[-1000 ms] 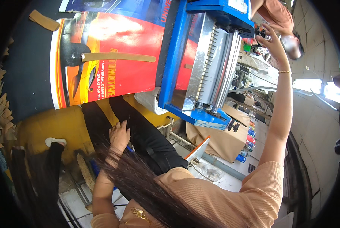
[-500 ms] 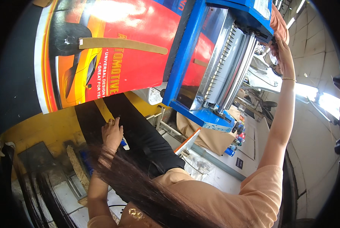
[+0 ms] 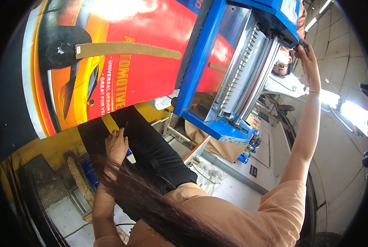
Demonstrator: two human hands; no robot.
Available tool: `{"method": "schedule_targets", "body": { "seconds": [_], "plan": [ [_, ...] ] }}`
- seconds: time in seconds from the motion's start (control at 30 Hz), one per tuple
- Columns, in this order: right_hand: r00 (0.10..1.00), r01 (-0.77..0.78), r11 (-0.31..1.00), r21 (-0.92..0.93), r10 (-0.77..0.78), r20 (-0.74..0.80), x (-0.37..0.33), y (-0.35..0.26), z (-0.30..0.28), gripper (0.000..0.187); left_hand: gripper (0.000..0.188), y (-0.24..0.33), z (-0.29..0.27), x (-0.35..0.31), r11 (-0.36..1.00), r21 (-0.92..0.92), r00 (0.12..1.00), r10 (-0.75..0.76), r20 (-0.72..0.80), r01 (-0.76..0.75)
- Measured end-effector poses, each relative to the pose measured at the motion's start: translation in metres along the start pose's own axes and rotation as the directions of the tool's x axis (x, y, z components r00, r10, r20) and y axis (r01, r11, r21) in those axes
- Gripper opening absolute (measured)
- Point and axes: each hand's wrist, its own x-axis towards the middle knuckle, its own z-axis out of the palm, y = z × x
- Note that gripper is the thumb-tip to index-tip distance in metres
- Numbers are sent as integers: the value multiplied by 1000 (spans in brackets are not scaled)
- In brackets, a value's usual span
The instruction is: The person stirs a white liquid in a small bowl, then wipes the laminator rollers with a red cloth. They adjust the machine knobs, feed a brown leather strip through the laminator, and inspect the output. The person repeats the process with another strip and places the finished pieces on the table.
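At the upper right, my right hand [image 3: 308,59] reaches up to the far corner of a blue roller machine [image 3: 188,88]. Its fingers close on a small dark knob [image 3: 302,46] there. The machine has shiny metal rollers [image 3: 256,80], a row of small teeth and a clear panel. My left hand [image 3: 117,146] hovers over my dark-trousered legs with curled fingers. A thin dark tip shows just above those fingers, and a blue-and-white piece [image 3: 130,157] just below; what the hand holds is unclear. A curved brown strip [image 3: 128,49] lies on a glossy red printed sheet [image 3: 151,76].
Beneath the sheet runs a yellow panel [image 3: 64,142]. A person [image 3: 282,66] is beyond the machine. Brown sheet material [image 3: 217,147] and several small blue items [image 3: 243,158] lie past the machine. Rough board pieces [image 3: 79,179] stand at the lower left.
The view has shifted slightly, so the printed sheet and machine sit a little differently. The person beyond the machine shows more. My right hand stays at the knob; my left stays low.
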Motion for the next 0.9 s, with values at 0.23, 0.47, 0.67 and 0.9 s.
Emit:
{"method": "schedule_targets", "body": {
  "seconds": [0.23,0.47,0.67,0.9],
  "plan": [
    [1000,8,991,-137,-8,3,0,-8,-1,37,41,1,-1,3,1000,4,1000,-6,23,6],
    [909,-384,909,163,404,-107,8,-33,11,31,42,2,5,5,1000,13,1000,-8,13,8],
    [781,-577,789,212,609,-141,20,-46,14,30,42,1,9,5,1000,12,1000,-8,20,8],
    [790,-592,780,205,612,-49,14,-48,12,40,42,-3,10,2,1000,7,999,-27,34,27]
  ]
}}
